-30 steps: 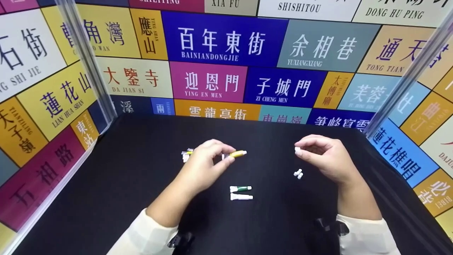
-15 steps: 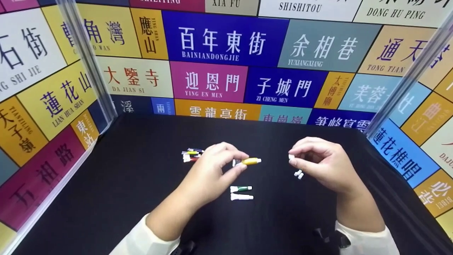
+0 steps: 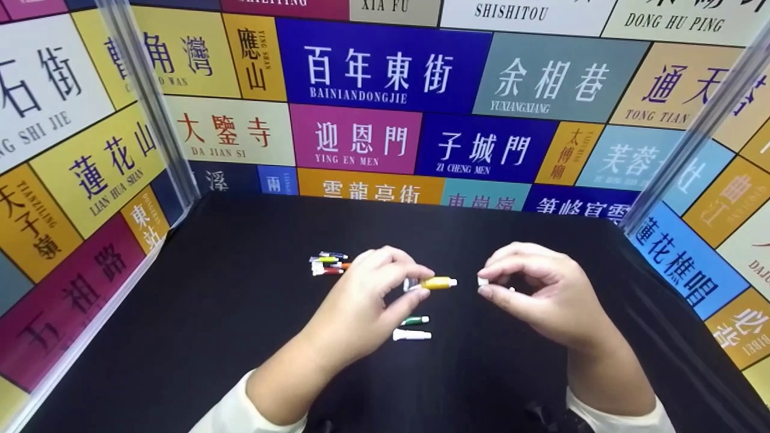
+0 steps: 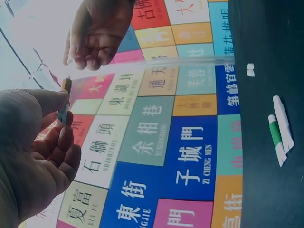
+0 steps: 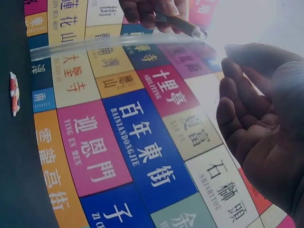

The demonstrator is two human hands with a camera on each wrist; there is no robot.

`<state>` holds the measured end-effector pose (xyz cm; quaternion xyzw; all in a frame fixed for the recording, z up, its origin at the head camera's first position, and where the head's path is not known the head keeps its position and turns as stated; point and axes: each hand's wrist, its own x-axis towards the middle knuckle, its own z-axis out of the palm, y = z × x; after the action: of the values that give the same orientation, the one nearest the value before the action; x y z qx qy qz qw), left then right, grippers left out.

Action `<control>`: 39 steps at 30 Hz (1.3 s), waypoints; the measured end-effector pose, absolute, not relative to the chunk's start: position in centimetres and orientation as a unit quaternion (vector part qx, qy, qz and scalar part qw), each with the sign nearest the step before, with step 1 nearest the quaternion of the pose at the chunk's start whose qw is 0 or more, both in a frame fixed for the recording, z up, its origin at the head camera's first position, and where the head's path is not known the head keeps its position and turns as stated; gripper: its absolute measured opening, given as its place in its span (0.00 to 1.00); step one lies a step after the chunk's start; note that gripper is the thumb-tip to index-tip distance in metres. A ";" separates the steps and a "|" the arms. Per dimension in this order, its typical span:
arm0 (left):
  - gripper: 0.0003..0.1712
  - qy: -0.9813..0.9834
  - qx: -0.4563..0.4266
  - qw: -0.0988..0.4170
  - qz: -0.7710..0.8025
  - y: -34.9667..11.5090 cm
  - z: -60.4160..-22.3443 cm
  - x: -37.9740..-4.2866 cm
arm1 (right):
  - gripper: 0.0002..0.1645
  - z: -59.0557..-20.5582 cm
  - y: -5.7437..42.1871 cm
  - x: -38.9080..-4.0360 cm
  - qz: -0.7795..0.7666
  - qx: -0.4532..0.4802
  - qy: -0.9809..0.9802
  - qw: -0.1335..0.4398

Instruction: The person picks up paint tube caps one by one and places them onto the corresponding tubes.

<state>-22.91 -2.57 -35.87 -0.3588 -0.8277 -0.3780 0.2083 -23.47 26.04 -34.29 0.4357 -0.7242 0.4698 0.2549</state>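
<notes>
1. Wall (image 3: 355, 141): coloured blocks in Chinese characters and Latin capitals. Legible: BAINIANDONGJIE on blue, YING EN MEN on pink, ZI CHENG MEN on blue, YUXIANGXIANG on grey, DA JIAN SI on cream, LIAN HUA SHAN on yellow. SHILITING, cut by the frame edge in the head view, reads whole in the right wrist view.
2. Table (image 3: 240, 337): black cloth covering.
3. Left hand (image 3: 379, 300): reaching in over the cloth, thumb and forefinger pinching the yellow tube; the left wrist view shows the remaining fingers loosely bent.
4. Right hand (image 3: 535, 288): facing the left, near it and apart; thumb and forefinger nearly together on a white cap. The right wrist view shows the other fingers curved, the cap not distinguishable.
5. Tube cluster (image 3: 328, 264): dark, yellow-green, orange and red pieces, partly behind the left hand.
6. Yellow tube (image 3: 439, 282): raised above the table, white tip towards the right hand; any lettering too small to read.
7. White tube (image 3: 412, 335) and green tube (image 3: 416, 320): lying side by side; green partly covered in the head view, fully shown from the left wrist.
8. Loose white pieces (image 4: 250, 70): on the cloth, mostly hidden behind the right hand in the head view.
9. White cap (image 3: 482, 281): between the right fingertips, just short of the yellow tube's tip.
</notes>
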 end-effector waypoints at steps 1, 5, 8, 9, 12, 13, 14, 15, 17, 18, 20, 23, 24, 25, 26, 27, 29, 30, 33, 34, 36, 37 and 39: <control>0.13 -0.826 -0.362 0.211 -0.377 -2.5 -35.8 -22.8 | 0.23 -34.3 25.9 -23.4 0.461 0.436 -0.728 0.260; 0.13 -0.819 -0.374 0.223 -0.374 -2.5 -35.6 -22.4 | 0.24 -34.2 25.5 -23.1 0.432 0.434 -0.741 0.276; 0.13 -0.815 -0.380 0.230 -0.373 -2.4 -35.5 -22.1 | 0.25 -34.2 25.3 -22.9 0.429 0.439 -0.738 0.280; 0.13 -0.813 -0.383 0.233 -0.372 -2.4 -35.4 -22.0 | 0.25 -34.2 25.2 -22.8 0.428 0.442 -0.736 0.281; 0.13 -0.807 -0.392 0.241 -0.370 -2.4 -35.3 -21.7 | 0.24 -34.1 25.0 -22.5 0.428 0.456 -0.726 0.285; 0.13 -0.806 -0.395 0.244 -0.369 -2.4 -35.2 -21.6 | 0.24 -34.0 24.9 -22.4 0.426 0.461 -0.724 0.286; 0.13 -0.804 -0.397 0.246 -0.369 -2.4 -35.2 -21.5 | 0.24 -34.0 24.9 -22.3 0.424 0.464 -0.722 0.288; 0.13 -0.803 -0.398 0.248 -0.368 -2.3 -35.2 -21.4 | 0.24 -33.9 24.8 -22.2 0.423 0.468 -0.720 0.289; 0.13 -0.802 -0.399 0.251 -0.367 -2.3 -35.2 -21.3 | 0.23 -33.9 24.7 -22.0 0.422 0.474 -0.716 0.290; 0.13 -0.802 -0.399 0.252 -0.366 -2.3 -35.2 -21.3 | 0.23 -33.8 24.6 -21.9 0.419 0.475 -0.716 0.291; 0.13 -0.801 -0.400 0.252 -0.366 -2.3 -35.2 -21.2 | 0.22 -33.8 24.5 -21.8 0.416 0.477 -0.716 0.293; 0.13 -0.800 -0.403 0.252 -0.366 -2.2 -35.2 -21.1 | 0.22 -33.7 24.4 -21.7 0.408 0.477 -0.720 0.295; 0.13 -0.800 -0.403 0.252 -0.366 -2.2 -35.2 -21.1 | 0.23 -33.7 24.4 -21.7 0.406 0.475 -0.722 0.296; 0.13 -0.800 -0.403 0.252 -0.366 -2.2 -35.2 -21.1 | 0.23 -33.7 24.3 -21.7 0.404 0.474 -0.724 0.296; 0.13 -0.800 -0.402 0.252 -0.366 -2.2 -35.2 -21.1 | 0.23 -33.7 24.3 -21.7 0.403 0.471 -0.726 0.296; 0.13 -0.801 -0.401 0.252 -0.366 -2.2 -35.3 -21.1 | 0.24 -33.7 24.3 -21.7 0.401 0.468 -0.730 0.297; 0.12 -0.803 -0.399 0.253 -0.364 -2.2 -35.3 -21.1 | 0.24 -33.7 24.4 -21.7 0.397 0.461 -0.736 0.297; 0.12 -0.803 -0.399 0.253 -0.363 -2.2 -35.3 -21.1 | 0.24 -33.7 24.4 -21.7 0.394 0.457 -0.740 0.298; 0.12 -0.803 -0.399 0.254 -0.363 -2.1 -35.4 -21.2 | 0.24 -33.7 24.4 -21.7 0.389 0.447 -0.748 0.297; 0.12 -0.802 -0.399 0.255 -0.363 -2.1 -35.4 -21.2 | 0.24 -33.7 24.4 -21.7 0.388 0.445 -0.751 0.297; 0.12 -0.801 -0.400 0.255 -0.365 -2.1 -35.4 -21.2 | 0.24 -33.7 24.5 -21.7 0.387 0.442 -0.754 0.295; 0.12 -0.800 -0.401 0.256 -0.366 -2.0 -35.4 -21.2 | 0.24 -33.7 24.5 -21.7 0.388 0.442 -0.754 0.295; 0.12 -0.799 -0.402 0.256 -0.366 -2.0 -35.4 -21.2 | 0.24 -33.7 24.5 -21.7 0.389 0.441 -0.754 0.293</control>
<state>-21.15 -2.02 -35.44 -0.4020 -0.7993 -0.3657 0.2564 -21.68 24.47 -33.69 0.4408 -0.7541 0.3886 0.2932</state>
